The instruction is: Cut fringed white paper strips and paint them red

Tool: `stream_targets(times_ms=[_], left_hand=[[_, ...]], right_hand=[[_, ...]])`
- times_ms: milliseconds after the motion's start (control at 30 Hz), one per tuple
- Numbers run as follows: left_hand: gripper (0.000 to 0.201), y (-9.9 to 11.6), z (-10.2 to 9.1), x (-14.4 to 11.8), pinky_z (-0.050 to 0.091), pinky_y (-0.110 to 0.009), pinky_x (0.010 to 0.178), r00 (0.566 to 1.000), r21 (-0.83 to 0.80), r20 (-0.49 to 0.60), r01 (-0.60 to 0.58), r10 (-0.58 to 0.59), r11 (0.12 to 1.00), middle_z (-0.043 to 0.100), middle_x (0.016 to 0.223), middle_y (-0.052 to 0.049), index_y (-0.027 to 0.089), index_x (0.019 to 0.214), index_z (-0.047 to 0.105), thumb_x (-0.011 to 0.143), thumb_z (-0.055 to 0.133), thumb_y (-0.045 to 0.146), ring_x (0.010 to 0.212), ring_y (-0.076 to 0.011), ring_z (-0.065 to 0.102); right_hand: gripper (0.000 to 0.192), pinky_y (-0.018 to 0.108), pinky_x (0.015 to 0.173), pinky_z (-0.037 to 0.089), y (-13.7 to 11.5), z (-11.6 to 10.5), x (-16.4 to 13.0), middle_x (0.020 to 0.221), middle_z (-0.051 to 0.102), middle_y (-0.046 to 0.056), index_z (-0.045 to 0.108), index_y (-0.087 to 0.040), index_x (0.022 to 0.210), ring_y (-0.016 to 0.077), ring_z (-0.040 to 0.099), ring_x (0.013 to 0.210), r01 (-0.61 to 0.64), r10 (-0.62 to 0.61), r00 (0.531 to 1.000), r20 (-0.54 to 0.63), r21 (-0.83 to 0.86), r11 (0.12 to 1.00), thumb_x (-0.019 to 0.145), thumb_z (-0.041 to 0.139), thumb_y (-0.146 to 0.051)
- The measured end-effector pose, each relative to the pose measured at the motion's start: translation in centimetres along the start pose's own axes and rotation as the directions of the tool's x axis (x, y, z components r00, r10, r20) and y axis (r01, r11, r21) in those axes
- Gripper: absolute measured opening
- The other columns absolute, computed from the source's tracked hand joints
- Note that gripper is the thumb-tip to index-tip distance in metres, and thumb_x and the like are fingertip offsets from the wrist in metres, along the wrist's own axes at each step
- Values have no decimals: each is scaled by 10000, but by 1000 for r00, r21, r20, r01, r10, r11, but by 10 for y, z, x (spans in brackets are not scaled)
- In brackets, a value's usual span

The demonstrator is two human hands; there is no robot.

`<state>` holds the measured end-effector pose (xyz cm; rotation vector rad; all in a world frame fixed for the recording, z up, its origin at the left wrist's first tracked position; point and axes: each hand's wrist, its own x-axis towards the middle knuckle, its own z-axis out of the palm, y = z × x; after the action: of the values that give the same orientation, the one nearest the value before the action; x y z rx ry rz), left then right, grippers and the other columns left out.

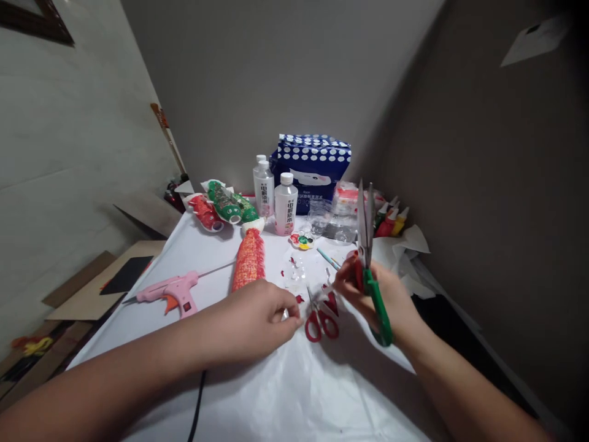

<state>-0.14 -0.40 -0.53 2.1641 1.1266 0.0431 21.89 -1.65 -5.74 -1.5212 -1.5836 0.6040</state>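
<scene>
The tabletop (285, 393) is covered in white. The large scissors (372, 270) have green handles and grey blades; the small scissors (321, 320) have red handles. The glue gun (172, 290) near the left edge is pink with an orange trigger. At the far edge, the bag (313, 162) is dark blue with white dots, and the bottles (276, 196) are white-capped with pale pink labels. The fish figures (225, 209) are red and green.

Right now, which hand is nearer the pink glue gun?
Left. The left hand rests on the table just right of the pink glue gun; the right hand, holding green-handled scissors, is farther right.
</scene>
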Motion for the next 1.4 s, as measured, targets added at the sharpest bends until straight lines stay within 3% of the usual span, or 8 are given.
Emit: stream_targets(times_ms=[133, 267, 633, 933, 1133, 1400], left_hand=[[267, -2, -6, -2, 284, -221, 489, 1000, 71, -20, 6, -4, 997, 501, 543, 45, 222, 840, 707, 859, 491, 379, 511, -107, 442], [270, -5, -10, -4, 286, -237, 507, 998, 149, -68, -6, 16, 989, 552, 575, 35, 246, 855, 703, 869, 473, 386, 536, -126, 481], [291, -10, -15, -4, 310, -268, 546, 989, 281, -144, 70, -30, 957, 668, 683, -1, 259, 858, 705, 862, 452, 404, 617, -172, 568], [276, -2, -15, -10, 350, -275, 560, 990, 319, -140, 54, -9, 946, 664, 662, -1, 260, 984, 706, 841, 515, 399, 648, -194, 602], [365, -2, 10, -7, 459, -349, 645, 992, 482, -57, -69, 110, 874, 722, 862, -92, 213, 1170, 639, 857, 505, 342, 803, -292, 675], [630, -8, 40, -5, 529, -471, 586, 992, 656, 97, -124, 80, 745, 715, 833, -195, 39, 1408, 436, 856, 493, 337, 732, -388, 682]], right_hand=[[119, 258, 539, 383, 34, -12, 28, 631, 574, -14, 521, -204, 726, 173, 531, 588, -44, 36, 998, -54, -152, 987, 679, 620, -251], [125, 251, 530, 355, 56, -9, 37, 621, 596, 4, 518, -199, 680, 186, 532, 588, -64, 66, 998, -2, -273, 960, 633, 633, -217], [52, 248, 518, 301, 58, -11, 34, 702, 690, 65, 619, -181, 746, 217, 574, 612, -18, 57, 995, 77, -437, 899, 703, 593, -166], [94, 256, 560, 361, 55, -10, 33, 708, 671, 54, 566, -192, 728, 226, 584, 636, 17, 21, 995, 95, -387, 922, 671, 640, -179], [106, 238, 564, 400, 41, 8, 22, 703, 629, -2, 551, -201, 799, 174, 555, 620, 113, -80, 985, 151, -230, 967, 765, 603, -287], [105, 247, 609, 407, 22, 23, 6, 755, 629, 6, 559, -209, 806, 176, 554, 675, 200, -169, 962, 215, -131, 971, 711, 599, -188]])
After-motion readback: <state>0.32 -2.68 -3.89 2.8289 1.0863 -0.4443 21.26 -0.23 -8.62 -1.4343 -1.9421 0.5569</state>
